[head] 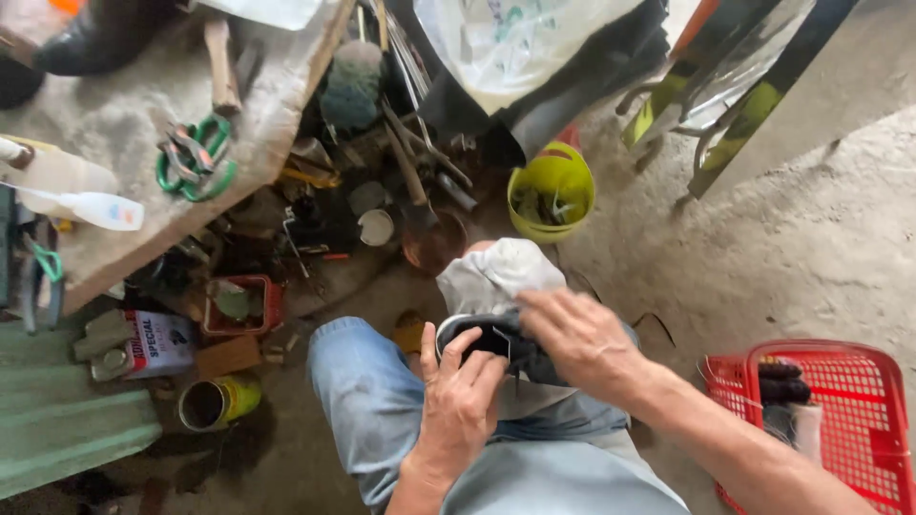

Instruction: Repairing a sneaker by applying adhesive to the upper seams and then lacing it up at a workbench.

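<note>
While resting on the lap, both hands, left (pixel 458 401) and right (pixel 582 339), clamped on a dark shoe (pixel 496 339).

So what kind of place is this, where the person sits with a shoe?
Probably a small cobbler's or repair workshop: green-handled pliers lie on a worn bench, tools fill a yellow bucket, and both hands hold a shoe.

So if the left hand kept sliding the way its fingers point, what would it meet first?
The left hand points up and slightly right, fingers already on the dark shoe on the lap. Going on, it would probably meet the right hand lying across the shoe, though depth is unclear.
</note>
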